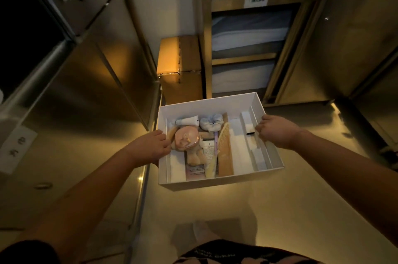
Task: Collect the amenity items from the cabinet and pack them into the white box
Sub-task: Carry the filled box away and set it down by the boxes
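Note:
The white box (211, 104) is held out in front of me above the floor, lid off. My left hand (150, 147) grips its left wall and my right hand (277, 131) grips its right wall. Inside lie a pink round compact (187, 137), a beige plush item (195, 157), a white tube (187, 122), a pale blue scrunchie (211, 122), a wooden comb (225, 151), a lilac toothbrush (216, 142) and flat sachets (195, 171). A small white carton (247, 121) lies in the right compartment.
Steel cabinets line the left side (86, 91) and the right side (355, 48). Straight ahead an open cabinet (252, 48) holds folded linen on two shelves. A brown cardboard carton (179, 68) stands against the wall behind the box. My foot (202, 233) is on the floor below.

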`<action>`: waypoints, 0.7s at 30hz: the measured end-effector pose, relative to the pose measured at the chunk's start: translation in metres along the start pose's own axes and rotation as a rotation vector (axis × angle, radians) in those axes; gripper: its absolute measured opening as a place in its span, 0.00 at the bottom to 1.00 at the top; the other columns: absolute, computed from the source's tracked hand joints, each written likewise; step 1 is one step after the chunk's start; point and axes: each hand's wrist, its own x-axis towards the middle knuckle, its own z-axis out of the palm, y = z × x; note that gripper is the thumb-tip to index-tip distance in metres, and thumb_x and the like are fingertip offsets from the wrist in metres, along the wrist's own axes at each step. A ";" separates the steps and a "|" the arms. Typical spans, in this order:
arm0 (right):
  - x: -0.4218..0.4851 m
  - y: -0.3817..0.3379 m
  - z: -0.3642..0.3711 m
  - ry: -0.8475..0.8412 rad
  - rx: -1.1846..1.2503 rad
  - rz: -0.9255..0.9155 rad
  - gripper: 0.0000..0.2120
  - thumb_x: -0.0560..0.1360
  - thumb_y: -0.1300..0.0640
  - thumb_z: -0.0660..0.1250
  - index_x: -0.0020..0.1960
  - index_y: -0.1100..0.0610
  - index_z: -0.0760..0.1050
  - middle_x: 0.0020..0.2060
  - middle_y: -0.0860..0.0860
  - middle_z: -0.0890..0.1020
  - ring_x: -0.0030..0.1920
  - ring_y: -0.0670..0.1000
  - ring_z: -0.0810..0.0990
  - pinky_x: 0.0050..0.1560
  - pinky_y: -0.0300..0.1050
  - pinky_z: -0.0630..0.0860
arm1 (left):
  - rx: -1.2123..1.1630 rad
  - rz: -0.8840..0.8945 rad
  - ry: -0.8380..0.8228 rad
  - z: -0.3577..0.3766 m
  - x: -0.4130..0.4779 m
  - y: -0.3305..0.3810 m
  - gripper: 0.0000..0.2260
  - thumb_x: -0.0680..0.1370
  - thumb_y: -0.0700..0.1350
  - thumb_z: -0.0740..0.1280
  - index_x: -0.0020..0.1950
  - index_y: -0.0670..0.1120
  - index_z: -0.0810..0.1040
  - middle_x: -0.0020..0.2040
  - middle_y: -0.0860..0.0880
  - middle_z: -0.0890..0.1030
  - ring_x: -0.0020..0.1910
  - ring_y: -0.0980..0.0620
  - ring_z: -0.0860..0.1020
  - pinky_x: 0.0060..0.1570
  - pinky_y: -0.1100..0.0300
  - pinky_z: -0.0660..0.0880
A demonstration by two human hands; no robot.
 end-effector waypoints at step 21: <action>0.187 0.067 -0.048 0.043 0.065 -0.056 0.11 0.74 0.55 0.67 0.56 0.52 0.77 0.58 0.49 0.77 0.60 0.50 0.71 0.65 0.44 0.65 | -0.046 -0.120 -0.015 0.075 0.005 -0.145 0.18 0.76 0.49 0.65 0.65 0.47 0.70 0.64 0.47 0.72 0.62 0.49 0.69 0.65 0.55 0.61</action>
